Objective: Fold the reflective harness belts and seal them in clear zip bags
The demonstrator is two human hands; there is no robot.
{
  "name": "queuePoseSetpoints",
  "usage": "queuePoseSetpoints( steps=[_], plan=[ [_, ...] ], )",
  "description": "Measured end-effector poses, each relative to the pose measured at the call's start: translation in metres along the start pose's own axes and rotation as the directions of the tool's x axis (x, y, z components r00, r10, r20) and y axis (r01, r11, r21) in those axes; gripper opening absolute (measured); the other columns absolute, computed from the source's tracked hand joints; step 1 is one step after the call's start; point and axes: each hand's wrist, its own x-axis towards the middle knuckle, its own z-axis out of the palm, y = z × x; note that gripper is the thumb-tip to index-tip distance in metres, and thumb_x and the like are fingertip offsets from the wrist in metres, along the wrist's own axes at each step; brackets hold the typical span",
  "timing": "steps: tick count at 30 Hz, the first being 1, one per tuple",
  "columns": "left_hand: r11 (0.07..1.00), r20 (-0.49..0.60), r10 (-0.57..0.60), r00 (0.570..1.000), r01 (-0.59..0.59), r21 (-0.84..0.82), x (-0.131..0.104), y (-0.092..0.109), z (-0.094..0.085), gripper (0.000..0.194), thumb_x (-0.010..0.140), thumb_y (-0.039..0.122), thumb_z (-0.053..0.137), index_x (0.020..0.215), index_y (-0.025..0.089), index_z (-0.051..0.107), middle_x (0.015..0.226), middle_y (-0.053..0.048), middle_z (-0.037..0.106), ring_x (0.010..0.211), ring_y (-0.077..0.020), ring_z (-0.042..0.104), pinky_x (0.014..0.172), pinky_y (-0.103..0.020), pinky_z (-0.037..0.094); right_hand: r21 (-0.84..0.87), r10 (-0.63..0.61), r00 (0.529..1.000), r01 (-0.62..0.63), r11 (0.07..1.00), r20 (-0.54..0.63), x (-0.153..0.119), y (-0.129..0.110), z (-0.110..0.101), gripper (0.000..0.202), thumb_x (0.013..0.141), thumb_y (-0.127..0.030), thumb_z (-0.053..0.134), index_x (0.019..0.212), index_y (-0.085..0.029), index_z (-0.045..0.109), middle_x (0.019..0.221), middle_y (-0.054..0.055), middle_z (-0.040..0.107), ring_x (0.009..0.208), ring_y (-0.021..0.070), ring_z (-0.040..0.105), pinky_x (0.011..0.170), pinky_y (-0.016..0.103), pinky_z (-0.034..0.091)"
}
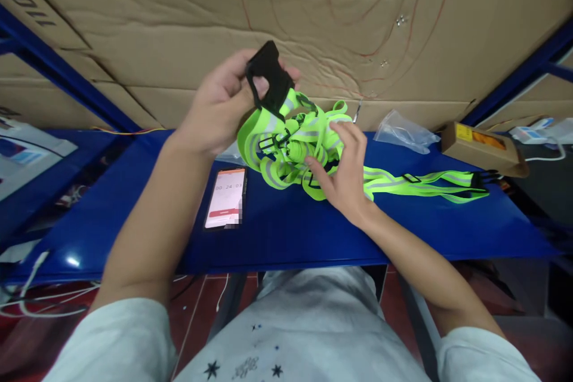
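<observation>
My left hand (226, 101) is closed on a black piece (270, 79), holding it raised above the blue table, its thumb across the face. From this piece hang neon-green straps (295, 149) with grey reflective stripes, bunched in a tangle with black buckles. My right hand (347, 170) touches the right side of the bundle, thumb and fingers curled round some of the straps. More strap runs right along the table and ends at black clips (483, 181). What lies inside the tangle is hidden.
A lit phone (226, 198) lies on the blue table (286, 239), left of the straps. Behind them are a clear plastic bag (405, 133) and a small cardboard box (481, 146). Cardboard (179, 42) stands along the back; white cables (33, 277) hang at the left.
</observation>
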Motion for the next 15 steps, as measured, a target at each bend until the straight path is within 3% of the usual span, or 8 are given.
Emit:
queuePoseSetpoints(
  steps=[1,3,5,7,9,12,14,15],
  plan=[
    [0.998,0.04,-0.042,0.998,0.043,-0.034,-0.003,0.005,0.004,0.051,0.089,0.046,0.082,0.123,0.014,0.063,0.127,-0.014,0.071,0.122,-0.0343,0.069,0.113,-0.072,0.045,0.087,0.066,0.998,-0.065,0.994,-0.003,0.003,0.003,0.001,0.061,0.102,-0.057,0.058,0.149,-0.019,0.049,0.148,0.019,0.055,0.14,0.0317,0.053,0.113,0.051,0.049],
    [0.989,0.107,-0.106,0.989,0.116,-0.087,-0.007,0.009,0.011,0.058,0.086,0.047,0.085,0.125,0.01,0.061,0.126,-0.017,0.07,0.126,-0.0396,0.068,0.112,-0.079,0.04,0.296,0.181,0.978,-0.204,0.933,0.102,0.009,0.008,0.001,0.055,0.103,-0.06,0.052,0.143,-0.022,0.051,0.141,0.016,0.061,0.125,0.028,0.063,0.102,0.046,0.056],
    [0.982,0.114,-0.129,0.985,0.142,-0.121,-0.008,0.008,0.012,0.062,0.085,0.047,0.086,0.126,0.008,0.06,0.126,-0.018,0.07,0.129,-0.043,0.066,0.114,-0.081,0.035,0.482,0.253,0.934,-0.347,0.805,0.251,0.014,0.01,-0.002,0.045,0.106,-0.057,0.045,0.129,-0.022,0.06,0.119,0.011,0.07,0.1,0.0226,0.07,0.09,0.04,0.059],
    [0.982,0.06,-0.108,0.992,0.116,-0.15,-0.007,0.005,0.009,0.064,0.083,0.047,0.087,0.125,0.006,0.06,0.124,-0.018,0.07,0.134,-0.0442,0.063,0.116,-0.08,0.033,0.596,0.271,0.874,-0.475,0.647,0.402,0.019,0.012,-0.007,0.039,0.106,-0.053,0.047,0.108,-0.021,0.068,0.089,0.005,0.068,0.078,0.0176,0.066,0.079,0.034,0.057],
    [0.978,-0.003,-0.093,0.996,0.091,-0.19,-0.004,0.002,0.003,0.058,0.087,0.045,0.084,0.123,0.006,0.061,0.123,-0.017,0.071,0.136,-0.0424,0.061,0.118,-0.076,0.035,0.645,0.252,0.791,-0.604,0.468,0.558,0.025,0.016,-0.014,0.037,0.101,-0.05,0.053,0.088,-0.019,0.069,0.063,-0.001,0.053,0.057,0.0126,0.052,0.062,0.028,0.05],
    [0.962,-0.056,-0.075,0.996,0.058,-0.267,-0.001,-0.002,-0.008,0.04,0.094,0.04,0.077,0.121,0.014,0.063,0.128,-0.013,0.071,0.131,-0.036,0.066,0.121,-0.065,0.043,0.618,0.092,0.636,-0.769,0.163,0.767,0.033,0.027,-0.023,0.045,0.093,-0.051,0.054,0.061,-0.02,0.055,0.044,-0.007,0.027,0.039,0.0077,0.026,0.043,0.024,0.031],
    [0.952,-0.058,-0.063,0.996,0.043,-0.302,0.0,-0.004,-0.01,0.035,0.094,0.038,0.077,0.12,0.017,0.065,0.131,-0.009,0.07,0.127,-0.0333,0.069,0.12,-0.06,0.048,0.554,-0.026,0.554,-0.83,0.058,0.832,0.037,0.035,-0.026,0.047,0.089,-0.052,0.053,0.054,-0.022,0.045,0.04,-0.008,0.02,0.035,0.0067,0.02,0.039,0.024,0.026],
    [0.951,-0.051,-0.06,0.997,0.042,-0.307,0.0,-0.004,-0.01,0.037,0.092,0.038,0.079,0.12,0.018,0.065,0.132,-0.009,0.07,0.124,-0.0328,0.07,0.118,-0.059,0.05,0.529,-0.042,0.527,-0.847,0.053,0.849,0.038,0.038,-0.027,0.046,0.088,-0.052,0.053,0.054,-0.022,0.045,0.038,-0.007,0.022,0.034,0.0068,0.022,0.039,0.023,0.026]
  ],
)
